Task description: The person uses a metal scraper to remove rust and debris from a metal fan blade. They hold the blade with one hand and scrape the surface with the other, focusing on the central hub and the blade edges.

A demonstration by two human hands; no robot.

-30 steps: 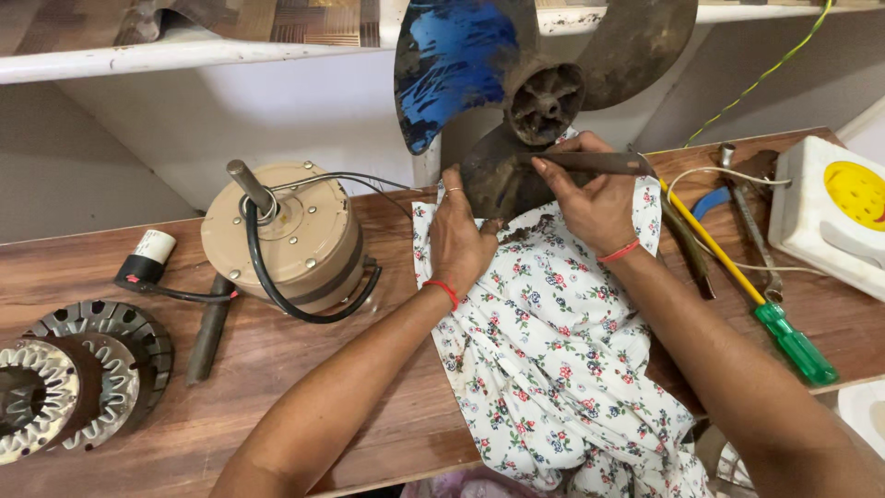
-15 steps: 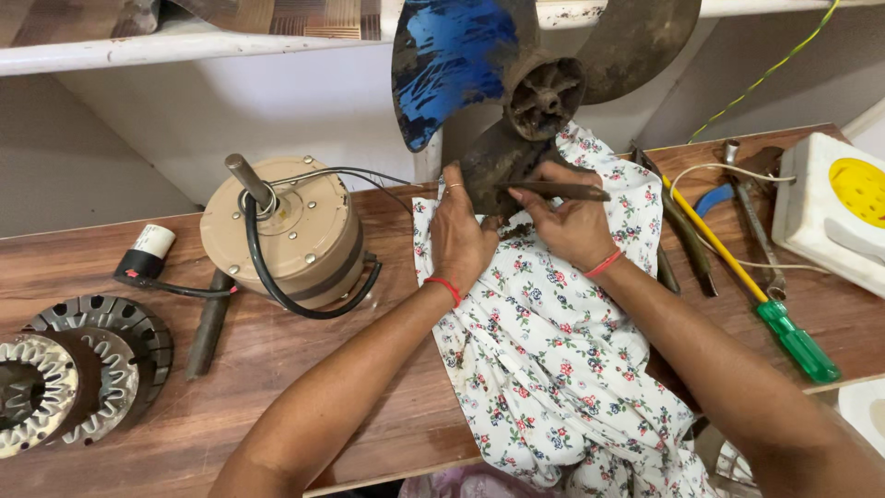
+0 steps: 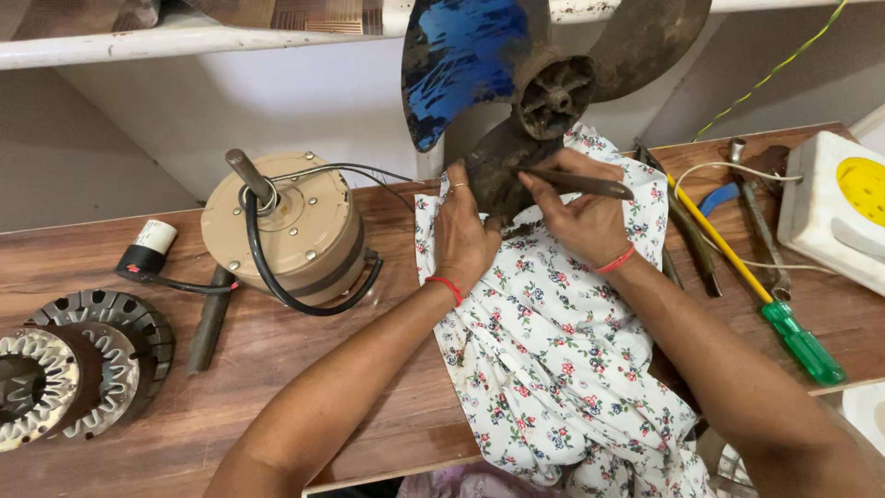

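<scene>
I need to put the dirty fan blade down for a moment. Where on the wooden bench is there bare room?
Bare wood shows on the wooden bench along its near edge, between the round beige motor, the grey toothed stator rings and the floral cloth. The right end is crowded with the green-handled screwdriver, dark metal tools and white plastic casing.

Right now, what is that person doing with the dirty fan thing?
A person is working on a grimy fan blade stood up on a flowery cloth spread over a wooden bench. The left hand steadies the lower blade while the right hand presses a dark flat tool against it. A tan motor with black wires sits to the left; a green-handled screwdriver lies to the right.
</scene>
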